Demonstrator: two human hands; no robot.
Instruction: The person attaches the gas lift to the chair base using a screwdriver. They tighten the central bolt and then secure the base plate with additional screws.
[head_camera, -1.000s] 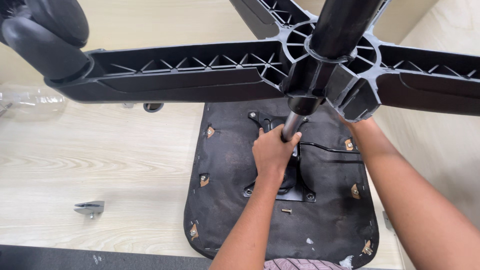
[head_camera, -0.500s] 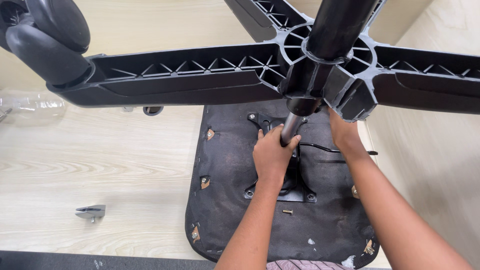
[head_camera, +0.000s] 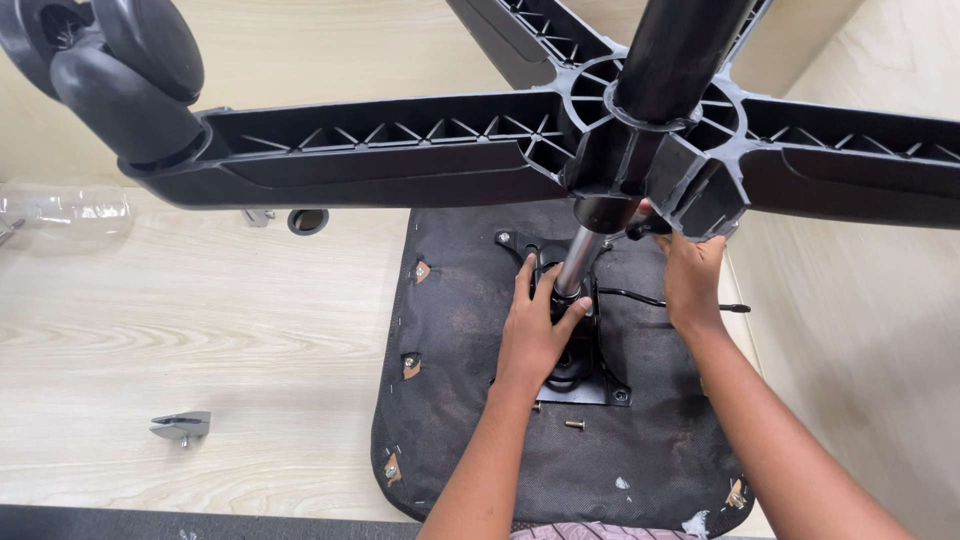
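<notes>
While the upturned black fabric-covered chair seat (head_camera: 470, 400) lies flat on the pale wooden floor (head_camera: 200, 330), the left hand (head_camera: 535, 335) rests at its middle, fingers curled loosely around the foot of the shiny metal gas-lift column (head_camera: 578, 262) where it meets the black metal mounting plate (head_camera: 590, 375). Right of that column, the right hand (head_camera: 692, 280) reaches up, fingertips pressed against the underside hub of the black plastic five-star base (head_camera: 420, 150); its grip is partly hidden. One loose screw (head_camera: 574, 424) lies on the seat just below the plate.

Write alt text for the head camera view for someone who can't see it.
A person's left hand grips the metal gas-lift cylinder of an upturned office chair, while the right hand touches the black star base. The seat underside lies on a pale wood floor.
</notes>
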